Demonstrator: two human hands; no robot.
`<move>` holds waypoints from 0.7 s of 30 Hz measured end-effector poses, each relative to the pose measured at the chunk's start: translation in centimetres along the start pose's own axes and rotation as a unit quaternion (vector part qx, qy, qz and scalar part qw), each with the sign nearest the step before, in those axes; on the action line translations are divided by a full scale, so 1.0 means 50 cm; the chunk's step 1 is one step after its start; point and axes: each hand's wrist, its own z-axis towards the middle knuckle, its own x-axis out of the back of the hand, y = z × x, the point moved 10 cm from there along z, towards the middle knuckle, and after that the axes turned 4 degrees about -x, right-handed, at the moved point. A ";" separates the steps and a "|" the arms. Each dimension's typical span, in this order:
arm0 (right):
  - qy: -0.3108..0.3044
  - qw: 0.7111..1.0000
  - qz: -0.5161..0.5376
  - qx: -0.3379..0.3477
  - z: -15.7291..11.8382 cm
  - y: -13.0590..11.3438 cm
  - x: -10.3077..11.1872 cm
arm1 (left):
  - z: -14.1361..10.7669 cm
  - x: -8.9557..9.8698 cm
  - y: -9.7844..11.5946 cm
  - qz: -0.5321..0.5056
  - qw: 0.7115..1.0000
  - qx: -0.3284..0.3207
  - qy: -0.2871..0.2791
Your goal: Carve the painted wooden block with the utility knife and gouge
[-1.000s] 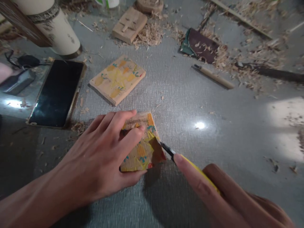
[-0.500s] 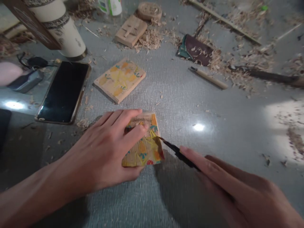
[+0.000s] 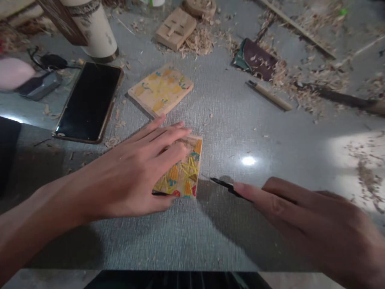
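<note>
My left hand (image 3: 135, 168) presses down on a small thin wooden piece (image 3: 189, 170) painted with yellow stars, orange shapes and red and teal spots. Its thumb lies along the near edge while the other fingers reach over the far side, hiding the piece's left part. A slim dark craft knife (image 3: 227, 186) is gripped in my right hand (image 3: 297, 216), index finger stretched along its top. The thin blade points left, its tip close beside the piece's right edge; whether they touch I cannot tell. Beyond my left hand lies a similarly painted wooden block (image 3: 162, 90).
A black phone (image 3: 90, 100), a pale tumbler (image 3: 100, 34) and a grey object (image 3: 40, 86) stand left. Carved wooden blocks (image 3: 176, 30) lie among shavings at the back. A wooden-handled tool (image 3: 269, 96) and a dark leather piece (image 3: 260, 58) lie right of centre.
The knife tip has drawn back to the right from the painted piece's surface. My left fingers have spread wider over it. The view has shifted, showing the table's front edge.
</note>
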 end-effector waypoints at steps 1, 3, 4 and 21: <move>0.002 1.000 -0.015 0.019 0.006 -0.003 0.003 | 0.000 0.001 0.001 -0.009 1.000 -0.003 -0.004; 0.001 0.998 -0.032 0.049 0.015 -0.008 0.007 | 0.000 0.001 0.000 -0.024 1.000 0.002 -0.010; -0.004 0.998 -0.035 0.055 0.018 -0.009 0.007 | 0.000 0.001 -0.002 -0.030 0.999 0.007 -0.011; -0.027 0.998 -0.041 0.045 0.031 -0.013 0.003 | 0.007 0.000 -0.013 -0.061 0.998 0.010 0.017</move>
